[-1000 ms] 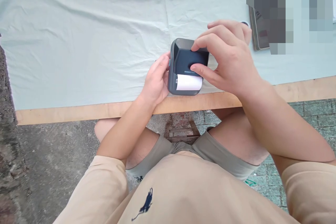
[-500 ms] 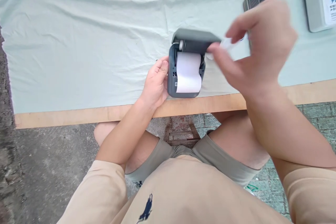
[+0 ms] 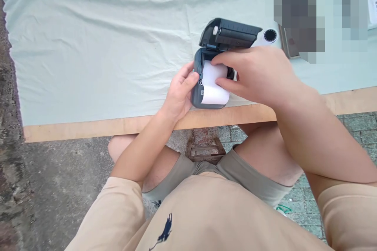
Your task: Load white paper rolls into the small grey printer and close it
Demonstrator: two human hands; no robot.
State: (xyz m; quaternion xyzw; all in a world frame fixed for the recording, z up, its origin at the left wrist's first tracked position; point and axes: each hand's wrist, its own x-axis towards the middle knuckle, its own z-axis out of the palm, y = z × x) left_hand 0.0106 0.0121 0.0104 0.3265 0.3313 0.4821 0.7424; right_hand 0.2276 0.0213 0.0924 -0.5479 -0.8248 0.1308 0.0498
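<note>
A small dark-grey label printer (image 3: 196,98) stands at the table's front edge with its lid (image 3: 237,35) raised, showing a black roller on the lid's underside. My left hand (image 3: 181,92) is closed on the printer's left side, thumb on top. Inside the printer lies a white paper roll (image 3: 216,95), its loose end hanging toward me over the front. My right hand (image 3: 259,74) reaches in from the right, thumb and index finger on the roll. Its other fingers are hidden behind the hand, and it covers part of the printer's right side.
Behind my right hand lies a white object with a round black dial (image 3: 269,35). Beside it is a phone-like object (image 3: 291,48), partly pixelated. A pale green cloth (image 3: 103,66) covers the table, with a bare wooden front edge (image 3: 88,128). A white box (image 3: 372,4) shows at far right.
The printer's lid has swung wider open. My right hand has moved left and down from beside the lid onto the paper roll; the white piece near its fingers is no longer seen there.
</note>
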